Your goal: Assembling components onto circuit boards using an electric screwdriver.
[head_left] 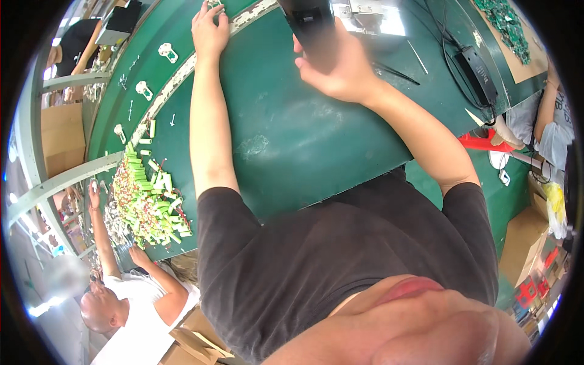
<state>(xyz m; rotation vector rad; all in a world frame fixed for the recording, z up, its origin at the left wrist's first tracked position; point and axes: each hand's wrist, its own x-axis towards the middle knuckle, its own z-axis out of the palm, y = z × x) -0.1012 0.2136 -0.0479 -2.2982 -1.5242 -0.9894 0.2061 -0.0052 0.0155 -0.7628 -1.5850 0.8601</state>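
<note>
My right hand [347,70] is closed round a smooth black object [309,30]. It is blurred and cut off by the upper edge, so its kind cannot be told. My left hand [210,30] reaches to the upper edge, over the green belt beyond the chipped cream rail. Its fingertips close on a small white part [214,3], only partly visible. Similar white parts [168,53] lie spaced along the belt to the left. Under both forearms is the green worktable [286,146].
Green cylindrical cells with wires [149,194] are heaped at left. A co-worker in white [131,307] reaches beside them. Black tweezers [396,73], an adapter [476,76] with cables and green circuit boards [505,27] lie right. A bright metal fixture [368,15] stands at the back.
</note>
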